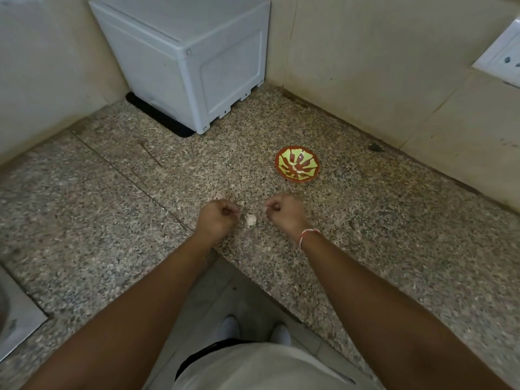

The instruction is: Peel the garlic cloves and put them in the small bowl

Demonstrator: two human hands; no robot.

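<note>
A pale garlic piece lies on the speckled granite counter, in the gap between my two hands. My left hand hovers just left of it with the fingers curled into a fist. My right hand is just right of it, also curled shut, with a red-and-white thread band on the wrist. Nothing shows clearly inside either fist. A small pale scrap lies just behind the garlic. The small bowl, red with a yellow-green pattern, stands empty beyond my right hand.
A white boxy appliance on a black mat fills the back corner. Tiled walls close the counter at the back and right, with a white wall socket. A metal sink edge shows at the lower left. The floor and my feet are below.
</note>
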